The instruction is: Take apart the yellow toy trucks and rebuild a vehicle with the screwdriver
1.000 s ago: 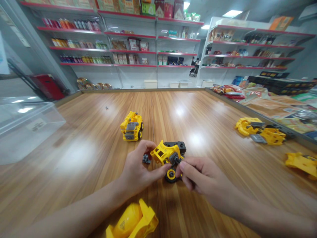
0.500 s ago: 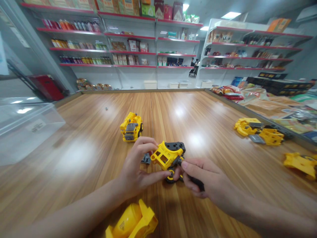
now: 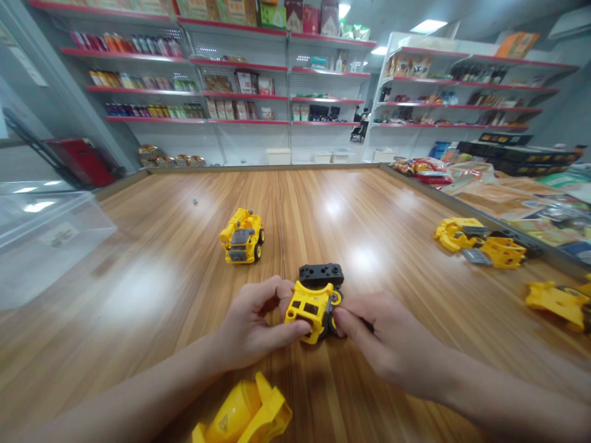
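Observation:
My left hand (image 3: 252, 323) grips a yellow toy body piece (image 3: 307, 307) between thumb and fingers, low over the wooden table (image 3: 161, 271). My right hand (image 3: 381, 341) is closed beside it, fingertips pinching a black and yellow wheel (image 3: 333, 311) at the piece's right side. A dark grey chassis block (image 3: 322, 272) lies on the table just behind the yellow piece. A small assembled yellow truck (image 3: 242, 237) stands further back to the left. A yellow mixer drum part (image 3: 244, 415) lies at the near edge below my left forearm.
Loose yellow toy parts (image 3: 480, 243) and another yellow piece (image 3: 556, 301) lie at the right. A clear plastic box (image 3: 41, 237) stands at the left. A tiny dark part (image 3: 195, 201) lies far back. Shop shelves (image 3: 258, 92) line the back wall.
The yellow piece has come down and nearer to me, tilted more upright. The grey chassis block now lies free behind it, and my right hand has closed in on the wheel.

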### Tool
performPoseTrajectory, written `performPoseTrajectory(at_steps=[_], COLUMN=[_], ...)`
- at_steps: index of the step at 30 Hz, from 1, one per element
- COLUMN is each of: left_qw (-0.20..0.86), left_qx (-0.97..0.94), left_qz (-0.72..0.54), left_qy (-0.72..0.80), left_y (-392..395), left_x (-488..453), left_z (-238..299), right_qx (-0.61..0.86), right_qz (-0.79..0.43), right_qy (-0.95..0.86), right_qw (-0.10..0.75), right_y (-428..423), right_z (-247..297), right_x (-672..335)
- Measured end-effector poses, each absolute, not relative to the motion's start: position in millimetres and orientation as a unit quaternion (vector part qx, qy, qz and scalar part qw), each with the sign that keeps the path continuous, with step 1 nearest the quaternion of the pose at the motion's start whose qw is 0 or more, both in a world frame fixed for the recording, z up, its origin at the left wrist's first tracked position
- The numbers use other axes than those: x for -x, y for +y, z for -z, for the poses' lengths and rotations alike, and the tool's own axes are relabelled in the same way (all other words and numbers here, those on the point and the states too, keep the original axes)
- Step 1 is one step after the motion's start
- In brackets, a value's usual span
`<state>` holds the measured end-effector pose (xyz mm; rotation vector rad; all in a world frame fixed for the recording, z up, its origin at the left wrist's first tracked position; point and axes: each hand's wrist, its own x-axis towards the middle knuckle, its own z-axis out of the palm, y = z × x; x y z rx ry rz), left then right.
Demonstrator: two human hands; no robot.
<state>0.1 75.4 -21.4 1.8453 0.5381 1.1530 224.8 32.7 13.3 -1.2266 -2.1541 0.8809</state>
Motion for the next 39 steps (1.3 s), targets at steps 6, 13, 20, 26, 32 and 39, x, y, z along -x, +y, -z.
performPoseTrajectory(at_steps=[6,13,20,26,32,39], left_qw=[0.488,0.489,0.474,0.487,0.471,0.493], left_qx=[-0.691,-0.688,-0.69,-0.687,-0.691,-0.683], left_qz=[-0.466,-0.479,-0.486,-0.484,-0.489,-0.486], left_qy=[0.258,0.242,0.251,0.236,0.249,0.234], left_y=[75,77,78,78,79,78], left_x=[-3,-4,-3,-4,-3,-4], left_z=[24,31,35,35,36,36], right_qx=[0.442,0.484,0.49,0.492,0.501,0.493], right_qz=[-0.197,-0.24,-0.234,-0.264,-0.278,-0.261], right_qy=[-0.837,-0.807,-0.794,-0.796,-0.773,-0.788], right_qw=[0.255,0.238,0.272,0.233,0.271,0.261], right_y=[33,31,31,31,32,32], right_z=[-13,-14,-11,-11,-11,-12], right_x=[-224,-220,-220,-220,-219,-220])
